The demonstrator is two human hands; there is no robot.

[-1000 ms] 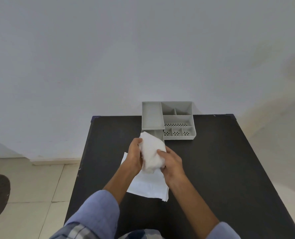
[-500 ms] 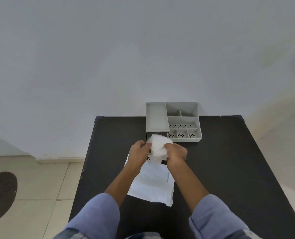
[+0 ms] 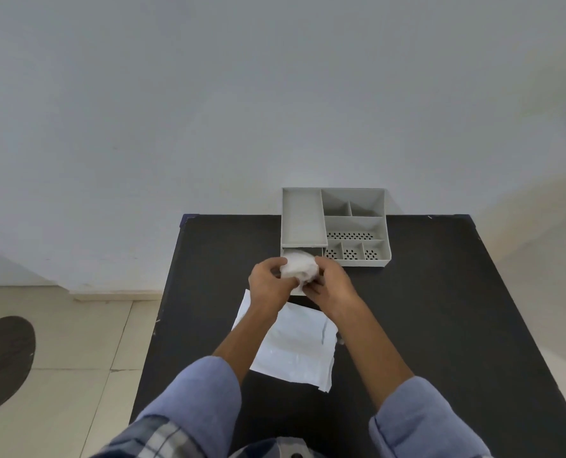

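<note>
Wad: while gripped from both sides, the crumpled white tissue wad hovers over the open drawer of the grey plastic organiser.
Fingers: left hand and right hand curl round it.
Worktop: black, carrying a flat white sheet.

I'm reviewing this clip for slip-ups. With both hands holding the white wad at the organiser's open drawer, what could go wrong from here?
The white wad, gripped by the left hand and right hand, looks nearly as wide as the drawer, so it may bulge out and jam it. Both forearms pass over the loose white sheets, which could get dragged along the table.
</note>
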